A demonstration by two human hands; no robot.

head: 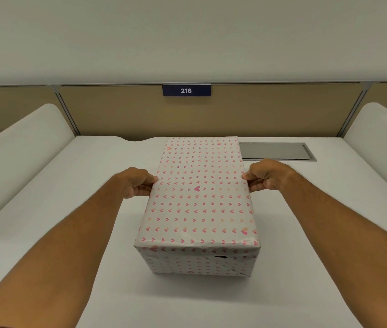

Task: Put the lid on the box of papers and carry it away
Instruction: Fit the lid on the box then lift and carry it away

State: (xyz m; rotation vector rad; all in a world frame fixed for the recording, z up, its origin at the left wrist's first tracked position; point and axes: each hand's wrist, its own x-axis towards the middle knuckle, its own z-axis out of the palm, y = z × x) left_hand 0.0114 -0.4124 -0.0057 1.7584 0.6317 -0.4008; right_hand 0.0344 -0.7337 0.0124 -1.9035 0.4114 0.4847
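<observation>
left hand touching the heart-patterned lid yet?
Touching. The head view shows the left hand with its fingers pressed against the left edge of the white heart-patterned paper-wrapped lid, no gap between them.

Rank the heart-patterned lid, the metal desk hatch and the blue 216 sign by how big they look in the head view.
1. heart-patterned lid, though it is nearest the camera.
2. metal desk hatch.
3. blue 216 sign, smallest and farthest.

head view; worn high; faces forward-down; close over desk [74, 233]
</observation>
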